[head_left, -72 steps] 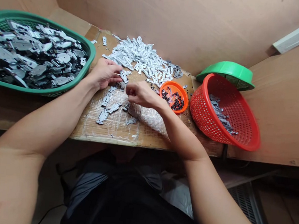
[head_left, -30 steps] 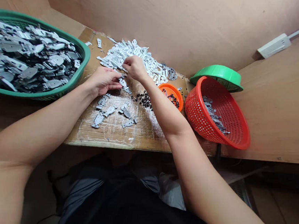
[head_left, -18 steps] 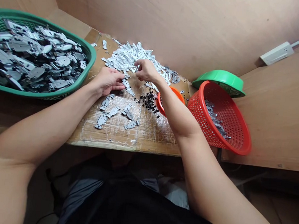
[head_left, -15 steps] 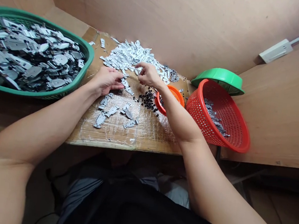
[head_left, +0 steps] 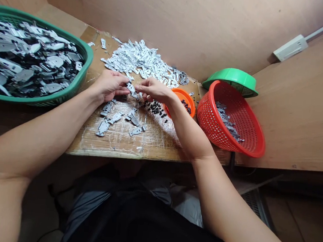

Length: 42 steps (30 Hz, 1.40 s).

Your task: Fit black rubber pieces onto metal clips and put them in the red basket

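Pinching a small metal part (head_left: pixel 131 88) between thumb and fingers, the left hand (head_left: pixel 109 87) has it out over the middle of the bench (head_left: pixel 114 146), and in from the other side comes the right hand (head_left: pixel 154 89), thumb and fingertips bunched close at the part's near end; whether they grip it or some smaller bit, I cannot tell. Right below the left hand lies a loose grey plate (head_left: pixel 106 108), then nearer the bench edge two joined-looking grey pieces (head_left: pixel 107 124), with another little group of plates (head_left: pixel 134 121) just to their right. Under the right hand and wrist, a scatter of tiny black pieces (head_left: pixel 157 108) runs toward an orange dish (head_left: pixel 185 94), which has more dark bits inside and is partly covered by the forearm. Beyond both hands, a big heap of pale metal pieces (head_left: pixel 144 61) spreads toward the back wall, darker ones at its right end. Out left, a dark green basket (head_left: pixel 88 56) brims with metal assemblies; out right, a red basket (head_left: pixel 214 120) leans tilted with grey pieces inside, a bright green basket (head_left: pixel 233 76) just behind it.
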Motion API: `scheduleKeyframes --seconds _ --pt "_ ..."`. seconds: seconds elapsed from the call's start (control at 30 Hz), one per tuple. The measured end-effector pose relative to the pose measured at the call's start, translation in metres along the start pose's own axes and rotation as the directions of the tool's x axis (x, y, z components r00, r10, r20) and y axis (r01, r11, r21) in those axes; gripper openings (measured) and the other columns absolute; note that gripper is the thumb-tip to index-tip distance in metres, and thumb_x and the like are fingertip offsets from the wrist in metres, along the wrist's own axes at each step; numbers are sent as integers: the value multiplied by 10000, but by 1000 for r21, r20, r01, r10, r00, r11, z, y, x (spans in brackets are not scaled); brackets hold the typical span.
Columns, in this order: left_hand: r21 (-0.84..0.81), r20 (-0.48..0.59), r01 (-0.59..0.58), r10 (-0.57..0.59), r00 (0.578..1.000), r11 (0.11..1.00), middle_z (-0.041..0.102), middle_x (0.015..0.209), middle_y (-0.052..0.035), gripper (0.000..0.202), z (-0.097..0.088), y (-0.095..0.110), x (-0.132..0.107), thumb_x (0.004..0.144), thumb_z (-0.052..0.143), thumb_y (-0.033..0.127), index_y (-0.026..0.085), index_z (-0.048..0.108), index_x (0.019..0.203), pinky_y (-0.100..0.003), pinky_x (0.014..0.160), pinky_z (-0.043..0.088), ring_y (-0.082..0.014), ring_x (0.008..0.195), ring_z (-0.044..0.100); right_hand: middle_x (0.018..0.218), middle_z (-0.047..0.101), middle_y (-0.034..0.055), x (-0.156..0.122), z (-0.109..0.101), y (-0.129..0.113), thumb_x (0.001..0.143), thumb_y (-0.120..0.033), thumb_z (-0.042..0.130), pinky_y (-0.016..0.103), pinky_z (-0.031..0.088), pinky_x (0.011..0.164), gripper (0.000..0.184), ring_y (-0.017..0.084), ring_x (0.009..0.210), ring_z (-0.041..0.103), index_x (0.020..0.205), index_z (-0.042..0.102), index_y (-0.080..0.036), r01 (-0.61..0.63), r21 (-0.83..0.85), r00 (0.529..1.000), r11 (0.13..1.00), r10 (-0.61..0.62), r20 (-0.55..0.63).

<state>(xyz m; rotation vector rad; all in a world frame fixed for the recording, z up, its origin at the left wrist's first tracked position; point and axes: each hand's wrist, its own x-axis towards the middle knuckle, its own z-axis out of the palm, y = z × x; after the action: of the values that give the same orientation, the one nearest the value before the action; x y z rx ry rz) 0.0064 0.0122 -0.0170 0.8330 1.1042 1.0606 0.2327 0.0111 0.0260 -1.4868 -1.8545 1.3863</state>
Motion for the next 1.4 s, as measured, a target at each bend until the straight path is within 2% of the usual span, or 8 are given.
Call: scheduleKeyframes --seconds 0.4,0.7,0.83,0.9,1.0,1.17,1.23,1.4 --pt "-27 45 9 -8 999 1000 687 744 12 505 -2 -1 1 772 1069 127 317 692 1049 -404 805 800 -259 708 808 553 582 -66 6 6 9 1050 -338 1109 199 294 454 568 83 503 494 718 658 -243 -65 120 997 991 61 36" --pt "12 -2 14 -14 1000 1000 721 774 -5 464 0 -2 1 772 1059 119 310 693 984 -429 937 796 -274 841 861 581 603 -62 5 0 12 1048 -336 1103 235 322 494 483 101 531 505 789 705 -245 -72 118 997 990 72 1" --pt "24 10 0 0 1000 1000 740 779 -19 445 -3 -5 5 780 1062 147 294 695 984 -469 961 794 -289 870 880 664 613 -59 7 -9 15 1062 -136 911 270 420 584 156 143 616 556 999 806 -232 38 21 979 999 -33 -201" --pt "32 23 -4 4 1000 999 747 781 -17 449 -4 -7 8 792 1076 183 289 692 999 -495 999 787 -298 909 897 758 665 -43 10 -11 20 1019 -93 867 306 515 676 195 180 702 645 1122 805 -246 81 -42 946 996 -90 -312" --pt "41 25 2 -3 1000 999 763 803 -20 461 -5 -7 10 771 1083 201 296 685 983 -477 1024 775 -287 947 899 879 726 5 15 -12 34 1053 -81 806 378 604 864 205 233 863 742 1141 752 -258 61 -212 901 975 -145 -410" --pt "22 22 15 -15 1000 1000 753 804 -38 534 -6 -5 8 694 1084 186 320 644 964 -467 976 760 -345 1042 906 1037 795 78 11 -15 58 1102 -1 691 468 606 1051 322 312 1037 752 1298 739 -253 -19 -541 883 841 -240 -403" --pt "12 26 16 -16 1000 1000 748 809 -47 563 -6 -5 8 672 1087 183 324 634 975 -479 963 756 -372 1065 905 1084 815 104 5 -20 62 1102 -5 699 495 606 1075 294 339 1073 755 1253 749 -252 -29 -589 895 808 -241 -376" --pt "3 34 -19 19 999 1000 739 843 -47 564 -7 -8 10 676 1086 203 332 628 977 -500 958 771 -362 1034 888 1007 796 105 -11 -32 55 1016 28 747 515 606 1130 320 332 1094 758 869 714 -254 15 -572 890 820 -272 -367"
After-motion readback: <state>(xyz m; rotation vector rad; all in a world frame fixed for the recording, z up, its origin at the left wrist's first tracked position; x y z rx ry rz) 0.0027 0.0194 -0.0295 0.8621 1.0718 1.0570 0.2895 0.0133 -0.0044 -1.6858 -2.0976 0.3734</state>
